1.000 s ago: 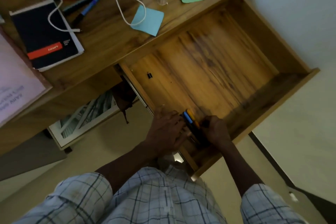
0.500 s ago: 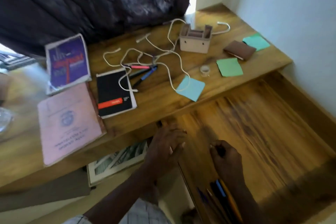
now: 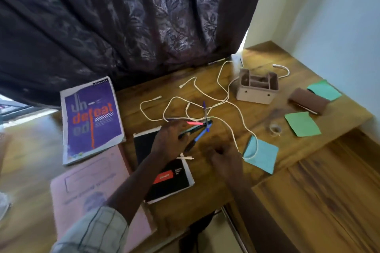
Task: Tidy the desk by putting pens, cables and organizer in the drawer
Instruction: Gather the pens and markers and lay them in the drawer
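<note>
Pens (image 3: 195,129) sit at the centre of the frame, a small cluster of pink, dark and blue ones, and the left hand (image 3: 169,142) has its fingers curled around their near ends, apparently gathering them up. The right hand (image 3: 225,160) hovers just beside, lower right of the pens, loosely curled; motion blur keeps me from telling whether it pinches anything.

White cables (image 3: 205,98) sprawl in loops across the middle of the desk (image 3: 236,183), one strand running over a blue note (image 3: 261,156) and another reaching past the organizer (image 3: 257,87), which stands upright and looks empty in the upper right. The drawer (image 3: 320,197) is pulled open at the lower right; the part in view shows only bare wood, and its near end is cut off by the frame.

Judging by this, the task is at an early-to-middle stage: one bunch of pens is being collected, while the cables and organizer lie untouched on the desk and remain to be moved.
</note>
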